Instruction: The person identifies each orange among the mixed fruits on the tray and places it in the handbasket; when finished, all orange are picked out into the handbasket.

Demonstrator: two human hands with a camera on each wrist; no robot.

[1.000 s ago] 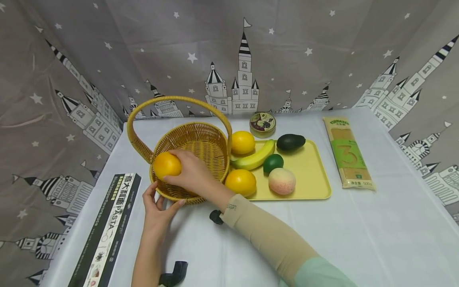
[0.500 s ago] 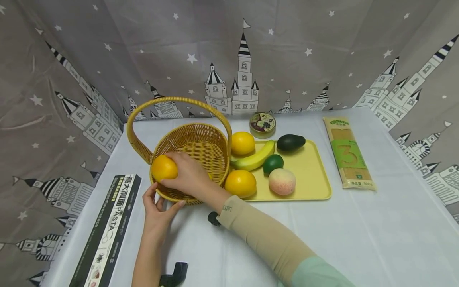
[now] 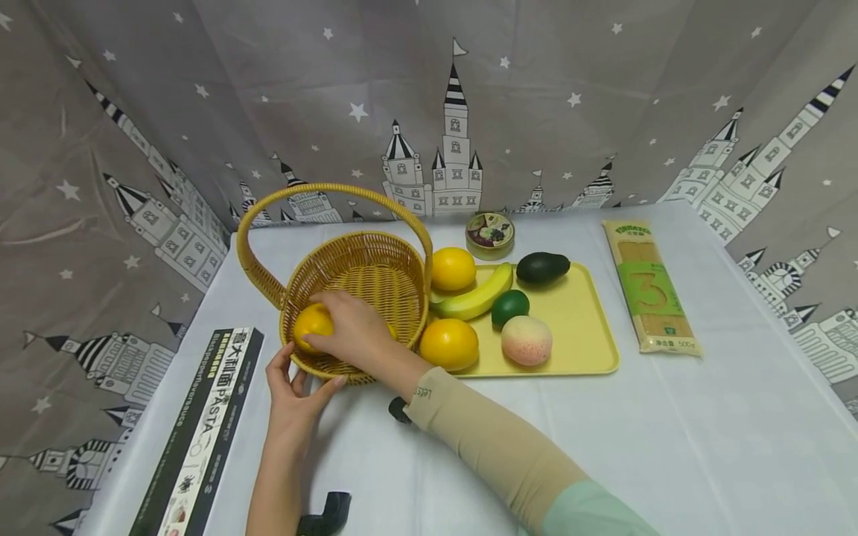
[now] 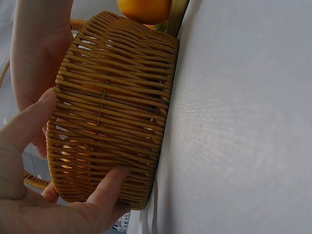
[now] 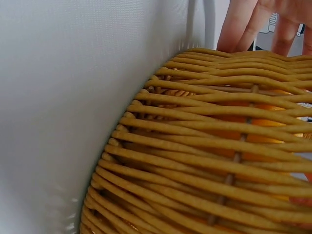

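Observation:
In the head view my right hand (image 3: pixel 355 327) reaches into a wicker basket (image 3: pixel 382 249) and grips an orange (image 3: pixel 312 327) near the left inner wall. Another piece of yellow fruit (image 3: pixel 392 332) peeks out beside the right wrist inside the basket. My left hand (image 3: pixel 293 398) holds the basket's near left side. In the left wrist view, the left thumb (image 4: pixel 48 97) lies at the rim and a finger (image 4: pixel 113 183) presses the woven wall. Through the weave in the right wrist view, orange fruit (image 5: pixel 234 134) shows.
A yellow tray (image 3: pixel 583 335) right of the basket bears a banana (image 3: pixel 472 298), an avocado (image 3: pixel 543 268), a green fruit (image 3: pixel 510 308), a peach (image 3: pixel 526 341) and two oranges (image 3: pixel 449 345). Around it are a round tin (image 3: pixel 490 234), a noodle pack (image 3: pixel 650 286) and a pasta box (image 3: pixel 197 432).
My right hand has lowered the orange from over the basket's left rim down into the basket, shifting slightly right at the end. The left hand stays at the basket's side.

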